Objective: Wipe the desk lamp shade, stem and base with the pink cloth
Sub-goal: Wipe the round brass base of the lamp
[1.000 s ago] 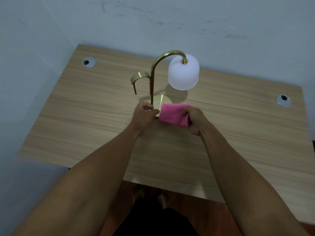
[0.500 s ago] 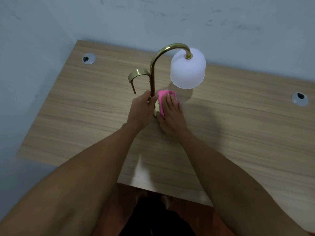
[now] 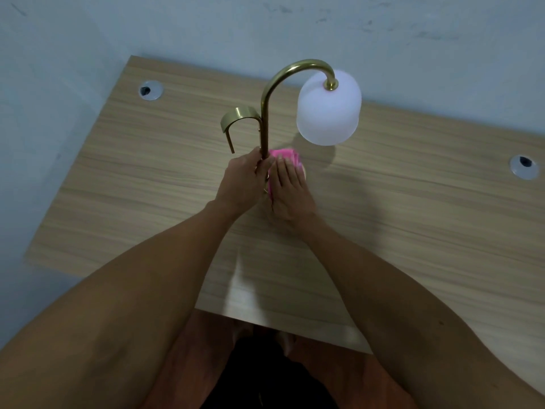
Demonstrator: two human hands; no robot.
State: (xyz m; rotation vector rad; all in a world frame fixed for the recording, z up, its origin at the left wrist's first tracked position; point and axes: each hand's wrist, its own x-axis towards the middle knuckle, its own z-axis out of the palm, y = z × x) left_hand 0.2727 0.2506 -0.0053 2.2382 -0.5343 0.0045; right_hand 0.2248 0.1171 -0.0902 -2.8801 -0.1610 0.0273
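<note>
- I see the left hand wrapped around the lower part of the thin, curved brass lamp stem, fingers curled closed on it just above the base.
- The right hand lies flat, palm down, fingers stretched out and held side by side, pressing on the folded pink cloth.
- The pink cloth sits under that palm, directly to the right of the stem; only its far edge and a sliver on the left show past the fingers.
- The cloth covers the round brass base of the lamp, of which I can make out only a thin pale edge at the right of the hand.
- The stem rises from between the two hands, arches over to the right and ends in a small brass cap on top of the frosted white bell-shaped shade.
- The shade hangs open end down, clear of the table, beyond and to the right of the right hand, and casts a soft shadow on the wood beneath it.
- A second, shorter brass hook branches off the stem to the left and curls downward, ending above the table.
- The light wood-grain table stands against a pale bluish wall, its near edge below my forearms.
- Two round silver cable grommets are set into the tabletop: one far left, one far right, both well apart from the lamp.
</note>
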